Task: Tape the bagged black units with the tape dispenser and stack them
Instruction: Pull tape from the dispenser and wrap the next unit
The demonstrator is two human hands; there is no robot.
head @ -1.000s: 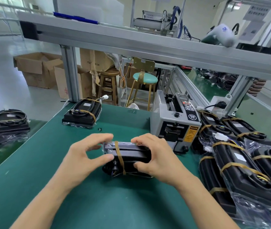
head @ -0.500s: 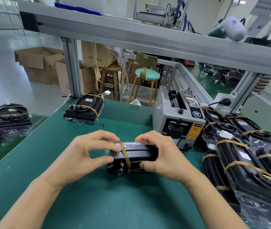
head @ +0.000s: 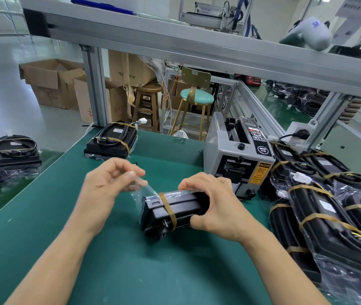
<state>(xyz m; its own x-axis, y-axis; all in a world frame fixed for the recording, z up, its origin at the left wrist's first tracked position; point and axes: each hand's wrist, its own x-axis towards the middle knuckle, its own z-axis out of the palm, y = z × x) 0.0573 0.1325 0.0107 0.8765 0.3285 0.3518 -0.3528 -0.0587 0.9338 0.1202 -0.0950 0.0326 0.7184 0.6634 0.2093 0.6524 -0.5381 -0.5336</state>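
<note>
Left hand (head: 111,183), lifted off bagged black unit (head: 175,213) mid-mat, now pinches its loose bag flap; right hand (head: 213,208) clamps unit; taping next

**A factory packing station**

This was an assembly-line workstation on a factory floor. A green-matted tabletop (head: 131,271) sat under an aluminium extrusion frame (head: 96,89) carrying an overhead shelf (head: 197,49). A grey automatic tape dispenser (head: 239,159) stood at the back of the mat, with bagged black units (head: 329,216) heaped beside it and more on a neighbouring bench (head: 10,155). Open cardboard cartons (head: 52,82) stood on the pale glossy floor, near a wooden stool (head: 147,102) and a teal-cushioned stool (head: 197,100).
</note>
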